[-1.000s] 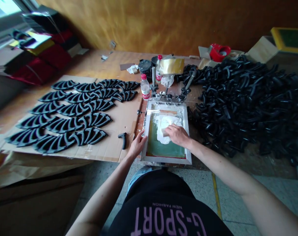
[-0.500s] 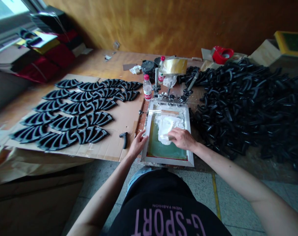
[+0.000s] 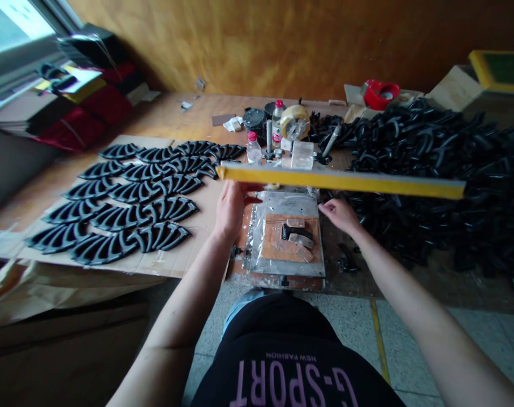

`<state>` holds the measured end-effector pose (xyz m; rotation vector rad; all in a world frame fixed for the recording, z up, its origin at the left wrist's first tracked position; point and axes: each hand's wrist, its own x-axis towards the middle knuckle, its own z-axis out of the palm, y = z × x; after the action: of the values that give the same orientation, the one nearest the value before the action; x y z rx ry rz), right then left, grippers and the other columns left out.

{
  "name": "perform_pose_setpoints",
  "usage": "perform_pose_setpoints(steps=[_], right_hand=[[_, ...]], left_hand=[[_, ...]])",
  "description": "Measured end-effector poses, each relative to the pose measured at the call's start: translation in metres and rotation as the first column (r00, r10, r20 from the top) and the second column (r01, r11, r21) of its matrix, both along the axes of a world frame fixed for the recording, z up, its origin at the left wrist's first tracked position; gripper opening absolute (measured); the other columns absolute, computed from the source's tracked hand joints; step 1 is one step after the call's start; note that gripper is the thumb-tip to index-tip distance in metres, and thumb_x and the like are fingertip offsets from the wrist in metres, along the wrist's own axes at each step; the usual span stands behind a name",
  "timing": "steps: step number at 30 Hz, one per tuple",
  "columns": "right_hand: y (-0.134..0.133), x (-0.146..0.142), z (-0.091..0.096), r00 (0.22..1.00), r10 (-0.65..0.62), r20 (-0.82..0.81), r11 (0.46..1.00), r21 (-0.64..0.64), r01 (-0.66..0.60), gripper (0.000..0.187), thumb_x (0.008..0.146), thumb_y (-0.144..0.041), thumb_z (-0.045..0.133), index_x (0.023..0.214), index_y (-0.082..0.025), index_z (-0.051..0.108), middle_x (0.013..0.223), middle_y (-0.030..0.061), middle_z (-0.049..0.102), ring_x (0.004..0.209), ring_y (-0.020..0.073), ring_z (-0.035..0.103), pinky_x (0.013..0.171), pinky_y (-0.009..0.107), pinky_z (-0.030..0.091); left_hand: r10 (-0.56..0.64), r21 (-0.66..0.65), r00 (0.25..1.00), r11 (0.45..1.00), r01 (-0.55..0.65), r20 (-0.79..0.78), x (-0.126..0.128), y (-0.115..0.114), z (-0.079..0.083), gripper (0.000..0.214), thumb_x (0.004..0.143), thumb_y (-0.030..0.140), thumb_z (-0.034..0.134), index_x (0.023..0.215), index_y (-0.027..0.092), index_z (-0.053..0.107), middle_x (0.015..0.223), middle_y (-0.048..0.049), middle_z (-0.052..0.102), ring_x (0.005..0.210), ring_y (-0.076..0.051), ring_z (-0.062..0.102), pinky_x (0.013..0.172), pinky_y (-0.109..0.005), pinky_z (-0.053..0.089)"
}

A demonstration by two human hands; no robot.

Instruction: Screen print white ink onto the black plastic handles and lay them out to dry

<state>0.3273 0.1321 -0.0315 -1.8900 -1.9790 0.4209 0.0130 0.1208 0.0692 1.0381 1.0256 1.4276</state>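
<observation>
A framed printing screen is tilted up, its yellow and silver edge facing me. My left hand is at its left end, fingers closed on the frame from below. Underneath, a metal plate carries a brown board, on which one curved black plastic part lies. At the plate's right edge is my right hand, thumb and fingers pinched together; whether anything small is between them is hidden. The screen's upper face is out of sight.
Rows of curved black parts lie on cardboard at left. A large heap of black parts covers the right side. Behind the plate stand metal posts, plastic bottles, a tape roll and a dark tub.
The screen has swung up from lying flat, with my left hand at its edge. My right hand has left the white ink and squeegee and moved right, uncovering the plate and black part.
</observation>
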Motion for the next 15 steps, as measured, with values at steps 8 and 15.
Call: perform_pose_setpoints(steps=[8, 15], right_hand=[[-0.07, -0.103, -0.022, 0.993, 0.072, 0.089, 0.988, -0.146, -0.058, 0.011, 0.092, -0.027, 0.055, 0.092, -0.018, 0.06, 0.087, 0.0103, 0.067, 0.084, 0.0222, 0.061, 0.074, 0.031, 0.044], [-0.086, -0.058, -0.015, 0.963, 0.197, -0.184, 0.971, -0.096, -0.217, 0.007, 0.091, -0.02, 0.056, 0.09, -0.021, 0.063, 0.095, 0.0023, 0.068, 0.086, 0.0143, 0.063, 0.078, 0.025, 0.044]], left_hand=[[-0.226, -0.498, 0.962, 0.823, 0.273, 0.153, 0.043, -0.07, -0.071, 0.06, 0.084, 0.069, 0.048, 0.109, 0.016, 0.059, 0.1, -0.0135, 0.072, 0.083, -0.023, 0.07, 0.06, -0.03, 0.054], [-0.113, -0.661, 0.994, 0.745, 0.089, 0.007, -0.008, -0.105, -0.137, 0.042, 0.083, 0.058, 0.054, 0.095, 0.017, 0.056, 0.092, -0.01, 0.072, 0.074, -0.02, 0.07, 0.06, -0.029, 0.055]])
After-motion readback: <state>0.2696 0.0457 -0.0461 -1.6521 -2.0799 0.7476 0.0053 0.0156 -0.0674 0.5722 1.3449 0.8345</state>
